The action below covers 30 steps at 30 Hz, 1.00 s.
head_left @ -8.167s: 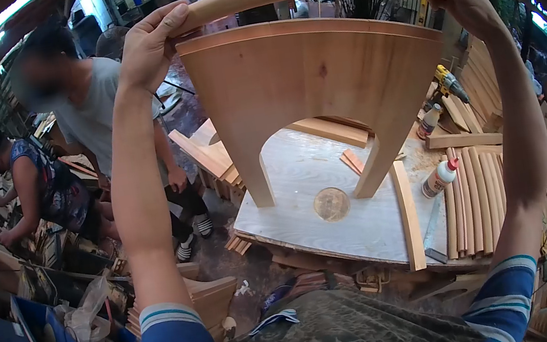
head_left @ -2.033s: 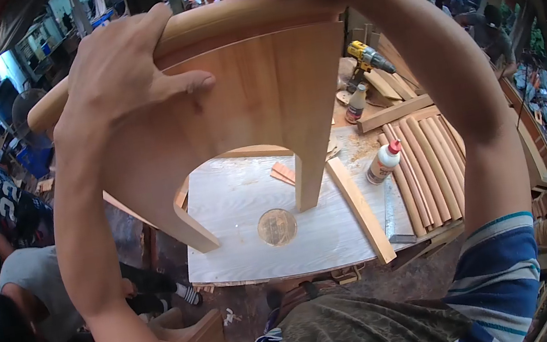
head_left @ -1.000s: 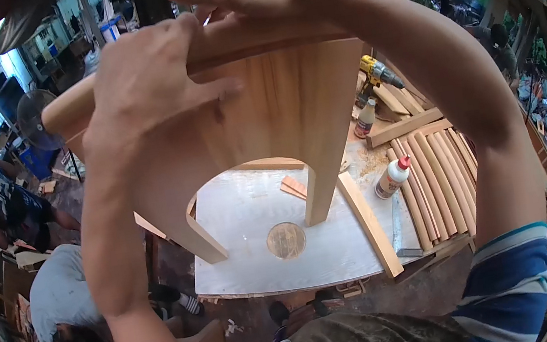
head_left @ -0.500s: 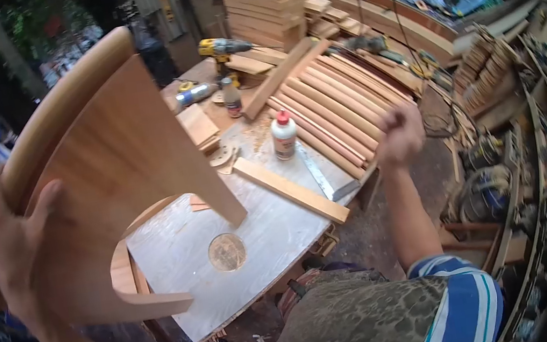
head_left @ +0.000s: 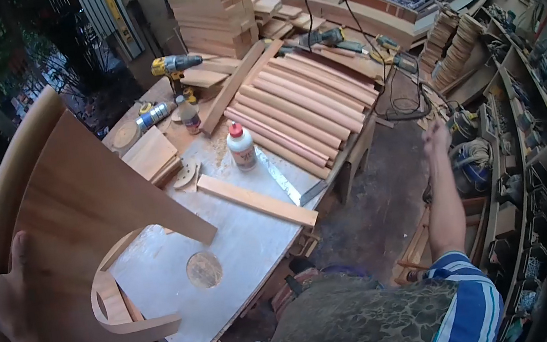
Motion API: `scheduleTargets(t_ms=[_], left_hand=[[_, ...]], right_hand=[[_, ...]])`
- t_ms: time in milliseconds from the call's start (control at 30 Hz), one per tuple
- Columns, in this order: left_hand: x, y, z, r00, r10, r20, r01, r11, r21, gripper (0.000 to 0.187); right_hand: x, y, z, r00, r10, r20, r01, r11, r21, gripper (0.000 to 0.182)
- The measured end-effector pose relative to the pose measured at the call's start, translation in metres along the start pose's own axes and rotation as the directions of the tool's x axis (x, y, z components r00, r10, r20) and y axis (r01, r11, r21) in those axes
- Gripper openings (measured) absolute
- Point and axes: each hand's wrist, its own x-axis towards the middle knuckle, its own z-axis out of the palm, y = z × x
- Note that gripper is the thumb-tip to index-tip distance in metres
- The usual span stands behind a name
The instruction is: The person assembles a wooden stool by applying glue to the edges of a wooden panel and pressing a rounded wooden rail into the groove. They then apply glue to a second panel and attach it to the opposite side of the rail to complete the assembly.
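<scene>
My left hand [head_left: 13, 295] grips a curved wooden panel [head_left: 79, 193] by its rounded top rail [head_left: 22, 166], the thumb lying over the inner face. The panel stands tilted at the left, with a wide arched cutout and two legs over the workbench [head_left: 163, 286]. Out to the right, my right hand [head_left: 436, 139] is stretched towards the tool shelves, its fingers curled together and nothing visible in them. A white glue bottle with a red cap [head_left: 241, 147] stands on the bench, near a metal square [head_left: 282, 180] and a wooden strip [head_left: 257, 200].
Rounded wooden rods [head_left: 306, 106] lie side by side on the bench. Behind are a yellow drill [head_left: 171, 66], a small bottle [head_left: 189, 115] and stacked boards [head_left: 212, 17]. Shelves with tools [head_left: 522, 155] line the right side, beside a coiled hose [head_left: 473, 159]. Cables hang over the bench.
My right hand has moved right and away from the rods, towards the shelves. The view has turned right; my left hand still holds the panel, which now sits lower and further left.
</scene>
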Motion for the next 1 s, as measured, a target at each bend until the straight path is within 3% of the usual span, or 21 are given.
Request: scheduleTargets(t_ms=[67,100,200,300,367,400,467,533,567,600,633,667,733,767,800,833,933,1000], left_hand=[[-0.001,0.007,-0.010,1.000,-0.027,0.010,0.027,0.999,-0.022,0.062],[-0.002,0.009,-0.011,1.000,-0.005,-0.011,0.004,0.999,-0.032,0.062],[-0.002,0.015,-0.010,0.997,0.003,-0.075,-0.007,0.998,-0.061,0.062],[-0.007,0.025,-0.019,0.998,0.004,-0.058,-0.006,1.000,-0.031,0.062],[-0.005,0.030,-0.024,0.998,-0.068,0.003,0.068,0.998,-0.016,0.063],[-0.005,0.028,-0.021,0.998,-0.024,-0.054,0.029,0.996,0.083,0.064],[-0.009,0.026,-0.013,0.997,-0.068,0.023,0.064,0.984,0.167,0.068],[-0.016,0.036,-0.011,0.998,-0.004,-0.058,-0.002,0.995,-0.098,0.054],[-0.013,0.029,-0.010,0.996,-0.060,0.066,0.070,0.986,-0.153,0.053],[-0.010,0.021,-0.011,0.989,-0.054,0.135,0.077,0.982,-0.173,0.056],[-0.006,0.013,-0.011,0.978,-0.048,0.204,0.088,0.977,-0.192,0.058],[-0.005,0.012,-0.015,0.978,-0.011,0.208,0.045,0.986,-0.159,0.064],[0.004,0.001,-0.029,0.969,0.113,0.219,-0.106,0.993,-0.046,0.077],[0.006,-0.006,-0.030,0.962,0.170,0.211,-0.166,0.985,-0.036,0.084],[0.006,-0.005,-0.033,0.970,0.148,0.190,-0.146,0.989,-0.023,0.091],[0.004,-0.005,-0.033,0.973,0.179,0.149,-0.185,0.982,0.028,0.093],[0.001,-0.002,-0.036,0.964,0.248,0.097,-0.247,0.969,-0.016,0.090],[0.000,-0.001,-0.036,0.974,0.205,0.100,-0.205,0.979,-0.014,0.088]], right_hand=[[0.000,-0.052,0.051,0.977,-0.150,0.152,0.129,0.981,0.143,0.020],[-0.008,-0.048,0.044,0.978,-0.154,0.144,0.133,0.980,0.149,0.018],[-0.058,0.050,-0.073,0.992,-0.017,-0.122,0.016,1.000,-0.008,0.018],[-0.099,0.125,-0.167,0.924,0.188,-0.333,-0.200,0.980,-0.002,0.027],[-0.057,0.118,-0.125,0.976,0.104,-0.193,-0.110,0.994,-0.020,0.035],[-0.029,0.091,-0.072,0.998,-0.010,-0.059,0.008,0.999,-0.035,0.039],[0.021,0.011,0.070,0.968,-0.194,0.161,0.218,0.964,-0.154,0.027],[-0.026,-0.055,0.193,0.836,-0.322,0.444,0.411,0.904,-0.120,0.018],[-0.072,-0.057,0.229,0.734,-0.341,0.587,0.495,0.861,-0.119,0.017],[-0.123,-0.042,0.251,0.483,-0.410,0.774,0.727,0.680,-0.094,0.019],[-0.177,-0.024,0.255,0.381,-0.285,0.880,0.756,0.643,-0.119,0.028],[-0.227,0.007,0.254,0.302,-0.031,0.953,0.750,0.624,-0.217,0.040],[-0.288,0.078,0.244,0.190,0.374,0.908,0.825,0.441,-0.354,0.069],[-0.292,0.134,0.229,0.102,0.286,0.953,0.917,0.344,-0.202,0.075],[-0.294,0.178,0.220,0.186,0.314,0.931,0.892,0.344,-0.295,0.079],[-0.297,0.196,0.220,0.164,0.329,0.930,0.949,0.204,-0.239,0.084],[-0.305,0.202,0.243,0.154,0.323,0.934,0.962,0.168,-0.216,0.088],[-0.306,0.204,0.257,0.146,0.298,0.943,0.966,0.161,-0.200,0.086]])
